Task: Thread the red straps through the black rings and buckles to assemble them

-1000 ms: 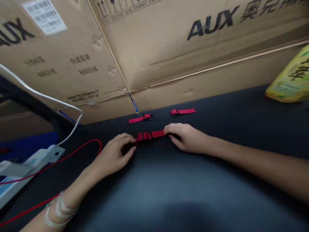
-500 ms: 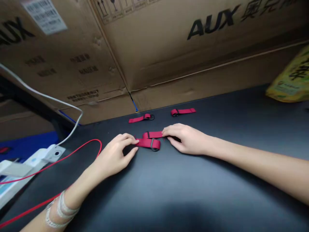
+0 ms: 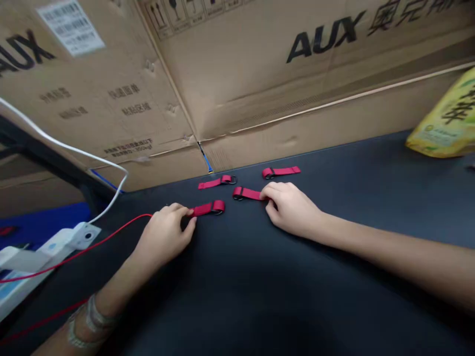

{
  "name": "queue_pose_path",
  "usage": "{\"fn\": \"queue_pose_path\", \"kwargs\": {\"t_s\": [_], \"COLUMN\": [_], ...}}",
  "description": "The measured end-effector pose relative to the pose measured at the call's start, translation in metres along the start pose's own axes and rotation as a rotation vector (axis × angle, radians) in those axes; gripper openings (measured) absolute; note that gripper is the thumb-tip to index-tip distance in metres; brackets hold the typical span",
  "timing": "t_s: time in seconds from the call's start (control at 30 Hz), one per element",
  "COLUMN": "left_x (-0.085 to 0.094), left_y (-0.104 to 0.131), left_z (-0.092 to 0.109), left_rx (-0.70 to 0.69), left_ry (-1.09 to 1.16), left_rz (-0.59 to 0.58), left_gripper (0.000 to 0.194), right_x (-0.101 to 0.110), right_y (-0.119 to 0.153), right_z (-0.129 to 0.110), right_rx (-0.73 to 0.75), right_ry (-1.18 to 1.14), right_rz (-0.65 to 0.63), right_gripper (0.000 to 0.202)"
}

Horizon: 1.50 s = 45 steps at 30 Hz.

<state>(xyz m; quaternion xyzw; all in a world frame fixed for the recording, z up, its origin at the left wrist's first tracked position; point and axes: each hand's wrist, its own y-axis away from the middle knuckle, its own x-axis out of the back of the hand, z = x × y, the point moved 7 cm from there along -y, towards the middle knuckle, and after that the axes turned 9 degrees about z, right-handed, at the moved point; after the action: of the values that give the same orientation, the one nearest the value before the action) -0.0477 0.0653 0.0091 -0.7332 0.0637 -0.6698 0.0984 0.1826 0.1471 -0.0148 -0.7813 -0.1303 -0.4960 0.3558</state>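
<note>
My left hand (image 3: 168, 230) pinches the tail end of a red webbing strap (image 3: 205, 209), whose looped end with a dark buckle points right. Between the fingers of my right hand (image 3: 289, 205) is the tail of another red strap (image 3: 249, 193), its buckle end pointing left. Both straps lie low over the black tabletop; whether they touch it I cannot tell. Behind them lie two more straps: one red strap (image 3: 210, 184) with a dark ring at its right end, and one red strap (image 3: 285, 171) with its buckle at the left.
Large cardboard boxes (image 3: 237, 89) stand along the table's back edge. A yellow pouch (image 3: 445, 128) is at the far right. On the left are a white power strip (image 3: 52, 247), a white cable (image 3: 74, 148) and a red cable (image 3: 111, 232) that runs behind my left hand.
My hands have moved apart, each carrying its strap: the left one went left, the right one slightly right and away from me. The two straps no longer overlap.
</note>
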Motion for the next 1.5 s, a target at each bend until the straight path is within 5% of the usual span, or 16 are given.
{"fn": "queue_pose_path", "kwargs": {"t_s": [0.23, 0.53, 1.23, 1.5], "left_x": [-0.004, -0.007, -0.005, -0.001], "left_y": [-0.002, 0.003, 0.009, 0.004], "left_z": [-0.007, 0.012, 0.023, 0.01], "left_rx": [0.002, -0.214, -0.274, -0.107], "left_ry": [0.005, 0.24, 0.31, 0.132], "left_rz": [0.017, 0.08, 0.049, 0.071], "left_gripper": [0.04, 0.038, 0.038, 0.038], "right_x": [0.0, -0.002, -0.001, 0.0], "right_y": [0.0, 0.001, 0.004, 0.001], "right_z": [0.0, -0.006, -0.016, -0.003], "right_rx": [0.0, 0.15, 0.361, 0.092], "right_ry": [-0.063, -0.208, -0.317, -0.143], "right_rz": [0.009, 0.015, 0.067, 0.047], "right_gripper": [0.021, 0.024, 0.028, 0.022]}}
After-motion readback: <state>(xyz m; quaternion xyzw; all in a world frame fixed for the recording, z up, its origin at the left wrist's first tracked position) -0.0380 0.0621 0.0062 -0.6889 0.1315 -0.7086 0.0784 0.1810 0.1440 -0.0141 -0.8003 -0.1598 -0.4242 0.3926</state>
